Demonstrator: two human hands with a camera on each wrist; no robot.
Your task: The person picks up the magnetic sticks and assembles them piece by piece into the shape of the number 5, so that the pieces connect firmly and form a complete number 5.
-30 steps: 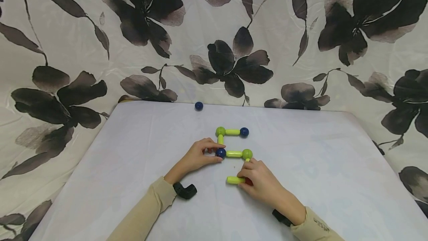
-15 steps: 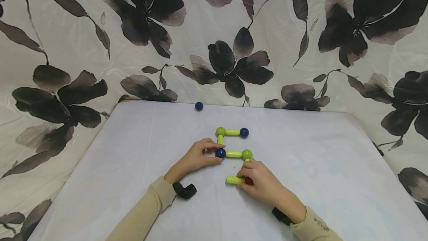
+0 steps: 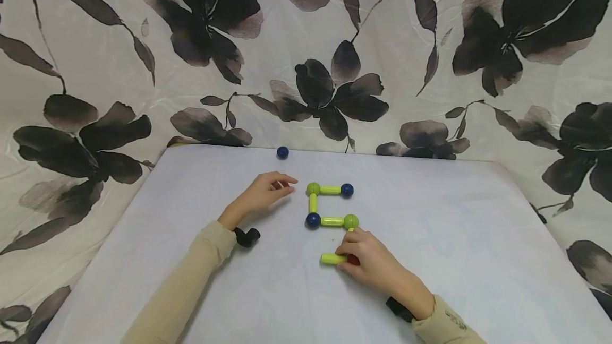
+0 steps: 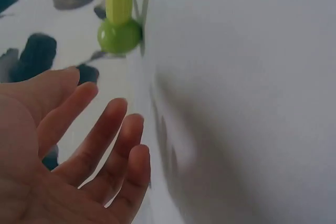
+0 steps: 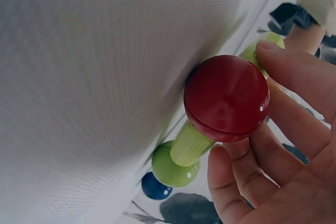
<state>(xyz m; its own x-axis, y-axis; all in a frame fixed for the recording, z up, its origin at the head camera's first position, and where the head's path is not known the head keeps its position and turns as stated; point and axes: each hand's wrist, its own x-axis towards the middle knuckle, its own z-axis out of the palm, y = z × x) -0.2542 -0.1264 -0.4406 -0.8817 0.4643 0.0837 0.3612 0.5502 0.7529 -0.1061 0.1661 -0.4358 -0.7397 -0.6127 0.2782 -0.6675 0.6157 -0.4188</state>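
Observation:
Lime-green magnetic rods and balls form a zigzag on the table. Its upper green ball (image 3: pixel 313 189) joins an upper rod (image 3: pixel 330 190) ending in a blue ball (image 3: pixel 347 190). Below are another blue ball (image 3: pixel 313 220), a middle rod (image 3: pixel 332 221) and a lower green ball (image 3: pixel 351 221). My right hand (image 3: pixel 375 261) pinches the lower lime-green rod (image 3: pixel 331 258) beside a red ball (image 5: pixel 227 98), its other fingers curled by the ball. Another rod (image 5: pixel 190 144) links red ball and lower green ball. My left hand (image 3: pixel 263 191), fingers loosely bent and holding nothing, hovers left of the upper green ball.
A loose blue ball (image 3: pixel 282 153) lies near the back edge of the white-covered table (image 3: pixel 454 216), beyond my left hand. Behind it hangs a floral cloth (image 3: pixel 421 31). Dark wrist cameras are on both wrists.
My left hand has let go of the blue ball at the zigzag's left and moved up and leftward, away from the pieces. The right hand keeps its hold in nearly the same place.

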